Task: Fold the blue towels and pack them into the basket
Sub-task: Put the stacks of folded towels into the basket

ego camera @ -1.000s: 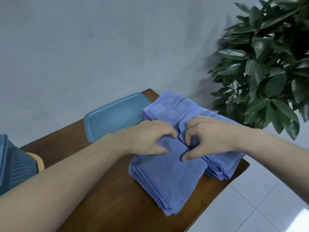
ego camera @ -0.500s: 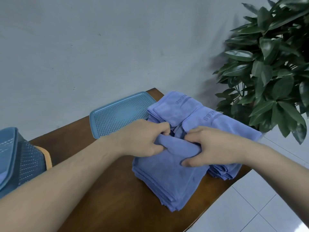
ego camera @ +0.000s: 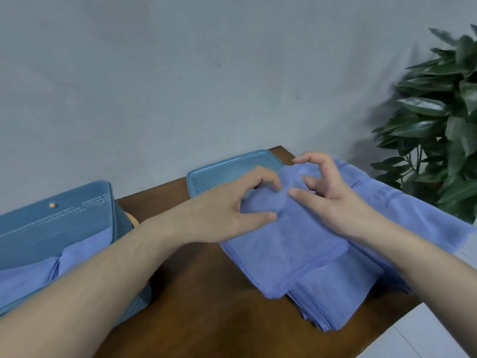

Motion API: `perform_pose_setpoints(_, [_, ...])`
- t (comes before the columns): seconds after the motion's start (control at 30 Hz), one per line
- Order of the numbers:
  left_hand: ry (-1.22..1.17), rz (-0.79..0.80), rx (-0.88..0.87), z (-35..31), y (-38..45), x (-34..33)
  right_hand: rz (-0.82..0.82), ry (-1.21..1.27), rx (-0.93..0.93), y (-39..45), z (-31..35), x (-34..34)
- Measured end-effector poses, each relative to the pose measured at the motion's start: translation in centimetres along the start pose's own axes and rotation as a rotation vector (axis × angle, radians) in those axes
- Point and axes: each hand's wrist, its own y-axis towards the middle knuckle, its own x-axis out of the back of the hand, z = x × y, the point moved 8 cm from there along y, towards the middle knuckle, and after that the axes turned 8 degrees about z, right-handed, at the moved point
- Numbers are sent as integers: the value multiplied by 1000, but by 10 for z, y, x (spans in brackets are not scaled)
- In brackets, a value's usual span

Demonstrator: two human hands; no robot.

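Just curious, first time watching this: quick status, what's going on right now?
Left hand and right hand open, fingertips on top blue towel. Folded towels already in basket. Nothing in the way.

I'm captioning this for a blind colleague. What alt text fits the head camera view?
Two bare hands, left hand and right hand, work the top blue towel of a stack on a wooden table. A blue basket at left holds towels.
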Motion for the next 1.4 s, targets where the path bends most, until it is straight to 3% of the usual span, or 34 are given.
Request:
perform_pose_setpoints(0.2, [-13,-30,82,14,-47,26,128,7,8,31,20,-54])
perform_pose_setpoints(0.4, [-191,-351,104,35,-121,82,103,174,-52,60,29,-101])
perform_pose_setpoints(0.6, [-418,-650,120,74,-195,122,53,501,-157,95,29,-169])
perform_pose_setpoints(0.77, [-437,-806,188,110,-252,142,176,402,-137,124,44,-243])
perform_pose_setpoints(0.97, [-479,-798,330,142,-318,161,308,20,-18,162,71,-318])
perform_pose_setpoints(1.13, [-530,-689,418,171,-364,170,502,-160,-168,178,64,-371])
perform_pose_setpoints(1.2, [-380,-591,514,187,-379,170,564,-197,-243,180,57,-389])
perform_pose_setpoints(1.3, [91,-367,737,201,-394,171,681,-164,-371,176,44,-417])
perform_pose_setpoints(1.4, [331,-174,867,213,-396,163,766,-262,-416,174,30,-444])
